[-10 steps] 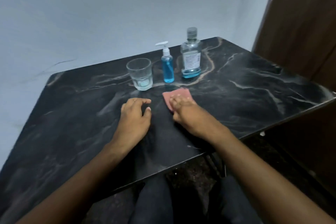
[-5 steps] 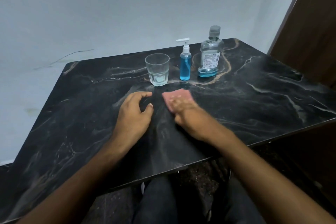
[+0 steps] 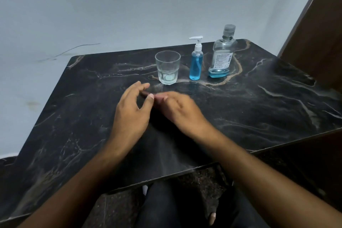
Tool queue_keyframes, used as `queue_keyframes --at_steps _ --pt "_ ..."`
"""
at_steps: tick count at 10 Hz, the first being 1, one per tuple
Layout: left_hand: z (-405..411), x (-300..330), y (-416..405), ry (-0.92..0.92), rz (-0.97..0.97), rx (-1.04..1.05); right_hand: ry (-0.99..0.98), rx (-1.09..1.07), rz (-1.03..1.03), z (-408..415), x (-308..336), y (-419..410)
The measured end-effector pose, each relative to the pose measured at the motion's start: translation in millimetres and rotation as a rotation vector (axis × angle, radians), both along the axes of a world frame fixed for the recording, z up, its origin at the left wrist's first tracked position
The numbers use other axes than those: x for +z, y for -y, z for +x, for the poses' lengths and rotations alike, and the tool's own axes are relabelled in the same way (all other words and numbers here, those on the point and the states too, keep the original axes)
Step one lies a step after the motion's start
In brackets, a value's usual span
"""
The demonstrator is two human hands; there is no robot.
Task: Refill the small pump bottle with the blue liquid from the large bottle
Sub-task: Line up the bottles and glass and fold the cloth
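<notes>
Both hands are low over the dark marbled bench (image 3: 259,109), close together near its middle. The left hand (image 3: 132,114) has its fingers loosely spread and bent, thumb apart, holding nothing I can see. The right hand (image 3: 182,110) lies palm down, blurred, with a sliver of pink cloth (image 3: 160,96) showing at its fingertips; whether it grips the cloth I cannot tell. Beyond them, well clear of both hands, stand three things in a row: a glass tumbler (image 3: 167,67), the small pump bottle (image 3: 196,61) nearly full of blue liquid, and the large bottle (image 3: 222,55), capped, with only a little blue at the bottom.
</notes>
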State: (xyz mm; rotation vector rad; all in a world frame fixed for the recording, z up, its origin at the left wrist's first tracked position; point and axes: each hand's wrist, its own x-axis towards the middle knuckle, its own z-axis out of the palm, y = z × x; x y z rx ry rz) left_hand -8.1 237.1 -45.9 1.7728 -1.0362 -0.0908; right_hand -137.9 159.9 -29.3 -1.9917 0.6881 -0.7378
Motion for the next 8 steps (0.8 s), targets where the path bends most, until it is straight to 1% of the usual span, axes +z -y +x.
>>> queue_keyframes --at_steps 1,2,3,4,5,6,7,8 --pt "9.4 4.3 -7.6 -0.030 -0.023 0.043 0.103 -0.118 0.189 26.3 13.2 25.9" --pt "19.2 6.7 -10.5 -0.125 -0.004 0.036 0.066 -0.153 0.114 58.5 19.6 44.8" --pt "24.7 6.8 -10.6 -0.192 0.010 0.012 0.035 -0.219 -0.111 87.8 21.1 56.6" --pt "31.1 7.1 -9.2 -0.205 0.022 0.009 -0.142 -0.063 -0.261 112.2 11.2 62.3" --pt "35.9 8.4 -7.0 -0.174 0.013 0.048 -0.705 0.103 -0.598 125.7 -15.6 58.4" --pt "38.9 6.9 -6.5 -0.167 0.016 0.052 -0.732 0.212 -0.537 123.5 -26.6 53.1" --pt "42.7 2.8 -5.6 -0.174 0.035 0.038 -0.545 0.165 -0.501 110.9 -17.8 52.6" --pt "43.2 0.9 -3.3 -0.173 0.063 0.058 -0.412 0.089 -0.450 85.2 -10.3 56.1"
